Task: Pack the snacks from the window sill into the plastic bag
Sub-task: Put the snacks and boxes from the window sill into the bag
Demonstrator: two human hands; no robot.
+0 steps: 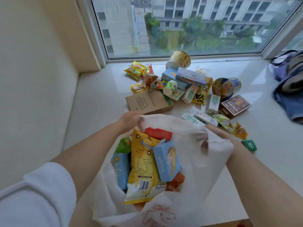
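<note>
A white translucent plastic bag stands open on the window sill in front of me. My left hand grips the bag's far left rim. My right hand grips the right rim, partly veiled by the plastic. Inside the bag lie a yellow popcorn packet, a light blue carton, a second blue box, a red packet and an orange one. Beyond the bag, several snacks lie scattered: a brown cardboard box, yellow chip bags, two noodle cups and small cartons.
A dark brown box, a small green packet and an orange sweet wrapper lie right of the bag. A blue and grey heap of cloth and a bag sits at the sill's far right. The window closes the back, a wall the left.
</note>
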